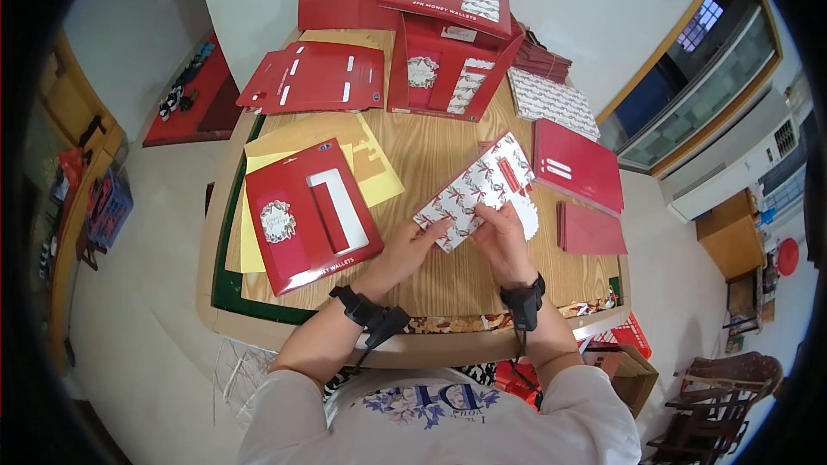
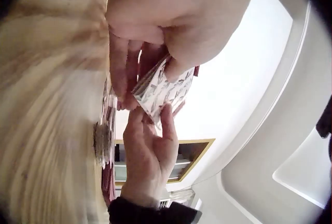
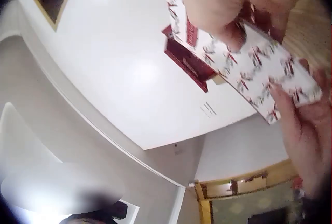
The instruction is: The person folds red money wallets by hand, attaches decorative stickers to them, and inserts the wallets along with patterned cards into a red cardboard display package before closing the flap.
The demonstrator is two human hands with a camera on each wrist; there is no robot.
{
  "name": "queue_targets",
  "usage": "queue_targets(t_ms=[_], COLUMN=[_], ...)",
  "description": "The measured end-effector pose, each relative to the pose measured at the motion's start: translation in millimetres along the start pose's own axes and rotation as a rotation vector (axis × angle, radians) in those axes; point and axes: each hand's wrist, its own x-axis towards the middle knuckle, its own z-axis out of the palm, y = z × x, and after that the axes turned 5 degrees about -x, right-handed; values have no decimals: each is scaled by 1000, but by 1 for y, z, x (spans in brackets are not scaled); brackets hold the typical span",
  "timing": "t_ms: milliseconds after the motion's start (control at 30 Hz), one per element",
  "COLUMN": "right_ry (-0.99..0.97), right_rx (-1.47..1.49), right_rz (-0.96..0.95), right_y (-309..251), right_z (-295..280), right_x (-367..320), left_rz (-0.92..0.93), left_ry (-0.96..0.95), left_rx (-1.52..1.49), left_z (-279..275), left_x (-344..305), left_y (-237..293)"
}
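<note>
Both hands hold a small stack of patterned money wallets (image 1: 476, 179), white with green and red sprigs and a red label. My left hand (image 1: 403, 254) grips the near left end, thumb on top and fingers beneath. With its thumb on the printed face, my right hand (image 1: 506, 245) pinches the right long edge. In the left wrist view several layers show at the edge of the wallets (image 2: 161, 90). Left of the hands, a red wallet package (image 1: 314, 217) with a cut-out window and a round greeting label lies on yellow envelopes (image 1: 379, 176).
At the back stands a red display box (image 1: 452, 69) with another package (image 1: 448, 4) on top. Flat red cards (image 1: 319, 77) lie at back left. Patterned wallets (image 1: 551, 102), red wallets (image 1: 577, 164) and a smaller red stack (image 1: 593, 229) line the right side.
</note>
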Motion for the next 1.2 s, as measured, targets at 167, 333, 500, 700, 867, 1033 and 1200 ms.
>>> queue_targets(t_ms=[167, 333, 500, 700, 867, 1033, 1200], right_ry=[-51, -208, -82, 38, -27, -37, -11], right_rx=[13, -529, -619, -458, -393, -386, -412], right_rz=[85, 207, 161, -4, -19, 3, 22], right_y=[-40, -49, -51, -52, -53, -47, -49], right_z=[-22, -56, -30, -35, -36, -34, -29], right_x=[2, 10, 2, 1, 4, 6, 3], left_rz=[-218, -188, -240, -29, 71, -316, -209], left_ry=[-125, -141, -74, 233, 679, 800, 791], left_rx=[7, 70, 32, 421, 1137, 1405, 1355], left_z=[-26, -37, -35, -29, -80, -137, -101], left_x=[-2, -3, -4, -21, -65, -93, -88], left_y=[29, 31, 40, 75, 121, 96, 78])
